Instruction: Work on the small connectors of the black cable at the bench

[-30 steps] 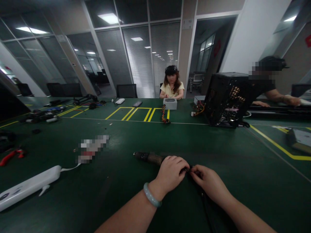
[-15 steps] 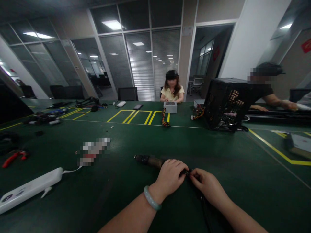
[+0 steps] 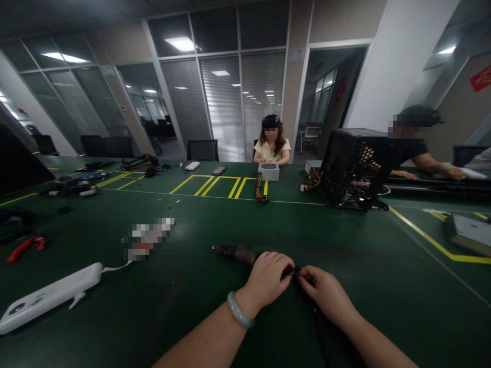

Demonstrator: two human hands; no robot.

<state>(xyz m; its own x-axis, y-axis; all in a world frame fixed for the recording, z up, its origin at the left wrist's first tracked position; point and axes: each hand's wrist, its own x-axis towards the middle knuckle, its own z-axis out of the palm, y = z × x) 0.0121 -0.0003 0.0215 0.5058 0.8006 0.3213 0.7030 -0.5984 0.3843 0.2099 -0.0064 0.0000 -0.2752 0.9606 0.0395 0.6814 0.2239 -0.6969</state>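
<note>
A dark tool (image 3: 241,254), shaped like an electric screwdriver, lies on the green table with its tip pointing left. My left hand (image 3: 270,276), with a pale green bangle at the wrist, is wrapped round the tool's rear part. Close beside it, my right hand (image 3: 326,291) pinches the end of a black cable (image 3: 317,322) against the rear of the tool. The cable runs down toward the near edge of the view. The join between cable and tool is mostly hidden by my fingers.
A white power bank-like device (image 3: 53,299) and red-handled pliers (image 3: 26,249) lie at left. Farther back stand a grey power supply (image 3: 268,172) with wires and a black computer case (image 3: 353,168). One person sits across the table; another works at right. A grey box (image 3: 470,232) lies far right.
The view has shifted slightly. Both hands keep nearly the same hold on the tool and cable. At right, the other person's arm has moved a little.
</note>
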